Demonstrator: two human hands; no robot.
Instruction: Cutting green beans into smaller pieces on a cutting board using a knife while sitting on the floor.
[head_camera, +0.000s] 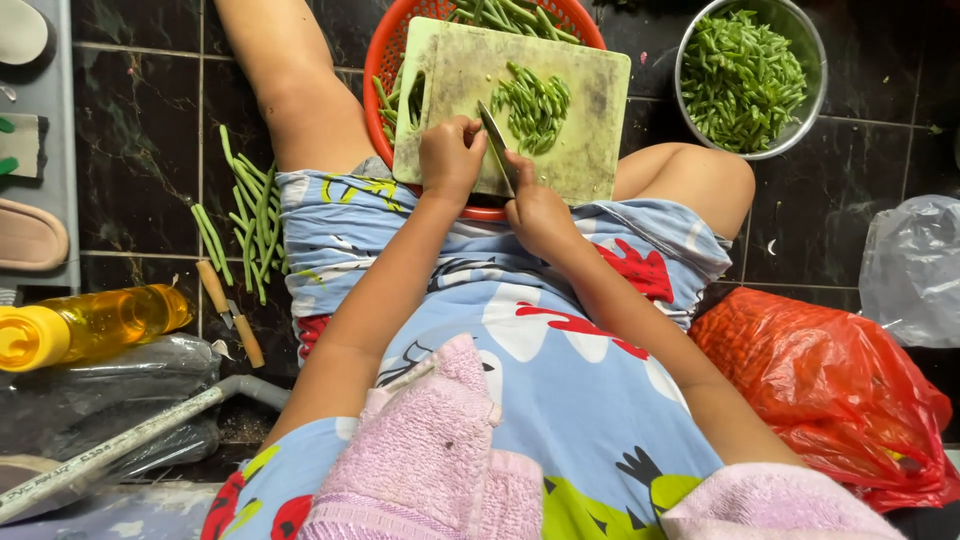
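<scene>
A: Where does the cut stand?

B: Sliced green beans (533, 104) lie mid-frame on the cutting board (590, 150), which rests on the red basket (383, 50). The right hand (538, 212) is closed round the knife (495, 140); the left hand (450, 158) has its fingers curled, pressing the board.

A: Risk?

B: The board may tip on the basket rim, and the blade is close to the left fingers.

1 cutting board (590, 120), 1 red basket (385, 45), 1 steel bowl (812, 100), 2 knives (497, 140), 1 yellow bottle (90, 322).
</scene>
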